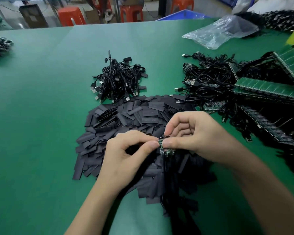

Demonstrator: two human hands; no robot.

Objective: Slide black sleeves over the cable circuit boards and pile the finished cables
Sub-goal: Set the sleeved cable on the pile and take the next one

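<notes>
Both hands [161, 143] pinch circuit boards [163, 148] w/ cables, over sleeve pile [126, 119].

Factory assembly bench [41, 99], cable piles [117, 80], plastic stools [71, 15]

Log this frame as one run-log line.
left hand: pinches small green circuit boards | right hand: pinches same boards | heap of flat black sleeves: beneath hands on green table | pile of sleeved black cables: behind heap

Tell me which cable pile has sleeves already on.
The middle pile, just beyond the loose sleeves: its cable ends wear black sleeves, while the right pile shows bare green boards.
</notes>
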